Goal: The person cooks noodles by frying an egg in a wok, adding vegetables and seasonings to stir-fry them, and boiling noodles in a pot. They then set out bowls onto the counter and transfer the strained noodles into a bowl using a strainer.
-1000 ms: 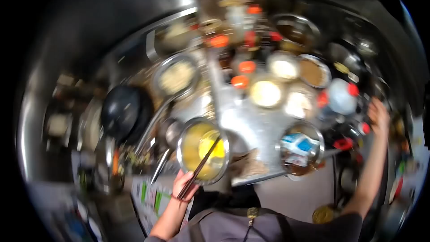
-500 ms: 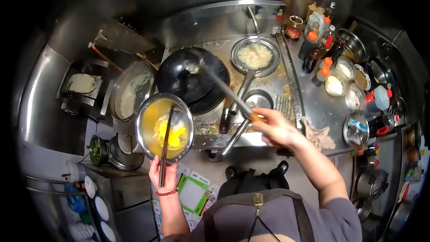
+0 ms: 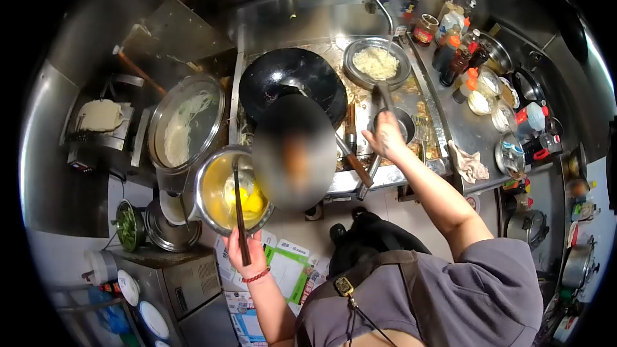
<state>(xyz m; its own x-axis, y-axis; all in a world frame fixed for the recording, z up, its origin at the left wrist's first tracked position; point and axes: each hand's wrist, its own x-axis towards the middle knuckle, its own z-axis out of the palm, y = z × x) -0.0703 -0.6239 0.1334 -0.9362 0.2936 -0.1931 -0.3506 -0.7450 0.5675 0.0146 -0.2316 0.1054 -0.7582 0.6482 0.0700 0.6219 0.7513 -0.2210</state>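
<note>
My left hand (image 3: pixel 249 254) grips a metal bowl (image 3: pixel 204 186) from below, with the thumb side against a pair of dark chopsticks (image 3: pixel 240 222) leaning in it. Several yellow yolks and clear egg white (image 3: pixel 252 200) lie in the bowl. My right hand (image 3: pixel 387 136) is closed around the handle end of a long-handled strainer (image 3: pixel 352 67), which holds pale noodle-like food (image 3: pixel 376 63). A ladle with a wooden handle (image 3: pixel 355 166) rests across the black wok (image 3: pixel 270 71). A blurred oval hides the wok's front part and the bowl's right edge.
A wide pot (image 3: pixel 220 99) of pale noodles in water stands left of the wok. Sauce bottles (image 3: pixel 443 58) and small tubs (image 3: pixel 479 103) crowd the right counter, beside a crumpled cloth (image 3: pixel 469 162). A faucet (image 3: pixel 384 9) arches over the strainer. A small pot (image 3: pixel 405 125) sits near my right hand.
My right hand has let go of the ladle, which now rests in the wok, and has moved up to the strainer's handle. That handle has swung towards me. The left hand still holds the bowl.
</note>
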